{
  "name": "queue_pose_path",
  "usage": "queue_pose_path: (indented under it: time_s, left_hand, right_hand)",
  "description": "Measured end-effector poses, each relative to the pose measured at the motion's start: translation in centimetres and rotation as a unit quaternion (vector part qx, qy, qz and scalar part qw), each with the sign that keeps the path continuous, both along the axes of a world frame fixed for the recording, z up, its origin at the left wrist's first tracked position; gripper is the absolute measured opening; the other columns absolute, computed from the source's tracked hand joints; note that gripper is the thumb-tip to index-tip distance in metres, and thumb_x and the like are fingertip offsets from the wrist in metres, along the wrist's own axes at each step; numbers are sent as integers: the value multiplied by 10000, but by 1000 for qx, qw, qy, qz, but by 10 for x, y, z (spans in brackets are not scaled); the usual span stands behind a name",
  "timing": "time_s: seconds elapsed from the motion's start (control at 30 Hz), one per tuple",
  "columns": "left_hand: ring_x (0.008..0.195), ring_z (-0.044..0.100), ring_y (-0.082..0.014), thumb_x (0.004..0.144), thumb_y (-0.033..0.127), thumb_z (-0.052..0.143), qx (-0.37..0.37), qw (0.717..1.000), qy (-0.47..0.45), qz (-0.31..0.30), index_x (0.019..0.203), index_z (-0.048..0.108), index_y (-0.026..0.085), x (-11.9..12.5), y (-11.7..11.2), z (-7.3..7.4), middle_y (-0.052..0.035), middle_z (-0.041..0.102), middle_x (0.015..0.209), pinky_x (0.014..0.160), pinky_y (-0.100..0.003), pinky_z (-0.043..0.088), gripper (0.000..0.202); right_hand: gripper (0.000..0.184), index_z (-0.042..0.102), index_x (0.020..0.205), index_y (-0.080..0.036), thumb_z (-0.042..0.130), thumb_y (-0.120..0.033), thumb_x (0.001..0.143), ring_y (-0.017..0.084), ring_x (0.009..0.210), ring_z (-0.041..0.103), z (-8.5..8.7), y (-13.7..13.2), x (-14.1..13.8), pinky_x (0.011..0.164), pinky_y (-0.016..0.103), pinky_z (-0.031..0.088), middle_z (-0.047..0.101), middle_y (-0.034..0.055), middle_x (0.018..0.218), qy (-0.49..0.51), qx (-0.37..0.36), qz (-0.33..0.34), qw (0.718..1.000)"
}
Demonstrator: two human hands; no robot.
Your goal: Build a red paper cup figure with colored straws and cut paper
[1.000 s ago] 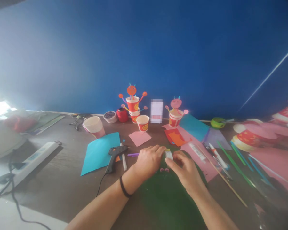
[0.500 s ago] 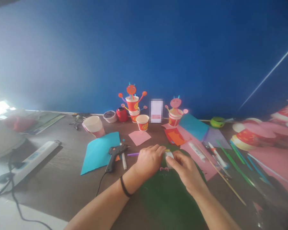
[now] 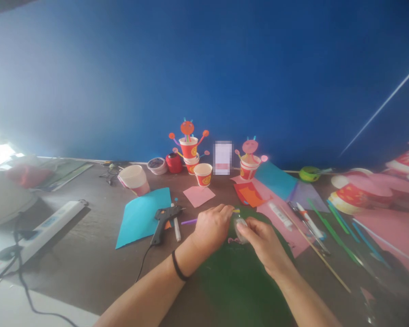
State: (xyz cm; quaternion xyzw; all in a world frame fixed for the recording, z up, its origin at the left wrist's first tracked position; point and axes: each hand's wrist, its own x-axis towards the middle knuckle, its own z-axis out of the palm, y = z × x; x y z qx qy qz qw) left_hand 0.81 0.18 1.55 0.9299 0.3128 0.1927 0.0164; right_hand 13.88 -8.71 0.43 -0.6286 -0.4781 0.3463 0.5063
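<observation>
1. A white power strip (image 3: 46, 230) lies at the far left of the table (image 3: 88, 263), its cable trailing off the near edge.
2. A light blue paper sheet (image 3: 139, 217) lies flat, with a black glue gun (image 3: 163, 218) resting on its right edge and a white cup (image 3: 133, 179) behind it.
3. The left hand (image 3: 211, 227) – a black band on its wrist – is curled over the far edge of a dark green sheet (image 3: 238, 281), fingers closed down; what it pinches is hidden.
4. The right hand (image 3: 264, 243) touches the left and pinches a small whitish piece (image 3: 240, 225) between thumb and fingertips, just above the green sheet.
5. Right of the hands – pens and thin sticks (image 3: 313, 227) lie on pink paper (image 3: 293, 243).
</observation>
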Motion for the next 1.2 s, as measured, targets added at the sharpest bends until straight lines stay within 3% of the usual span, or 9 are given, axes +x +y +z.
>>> queue_pose_path:
  time_s: [0.37, 0.7, 1.2]
  left_hand:
    - [837, 650, -149, 920, 235, 373, -90, 992, -85, -35, 1003, 587, 213, 0, 4, 1, -16, 684, 927, 716, -234, 476, 231]
    - [723, 630, -137, 892, 226, 402, -187, 976, -112, 1, 942, 568, 222, 0, 4, 7, 11, 674, 815, 642, -222, 443, 173]
    - [780, 652, -135, 923, 258, 377, -137, 986, -90, 20, 945, 546, 221, 2, 3, 0, 17, 678, 865, 658, -218, 450, 174]
  right_hand:
    - [354, 391, 599, -216, 541, -458, 809, 140, 594, 433, -1, 3, -3, 577, 254, 331, 401, -43, 588, -76, 16, -39, 996]
    - [304, 442, 636, -215, 542, -443, 810, 165, 653, 491, 2, 2, -1, 634, 279, 372, 461, -17, 658, -133, 14, -37, 990]
    - [300, 435, 636, -217, 540, -424, 826, 200, 774, 497, 3, -2, -4, 736, 314, 387, 488, 25, 761, -166, 70, -34, 983]
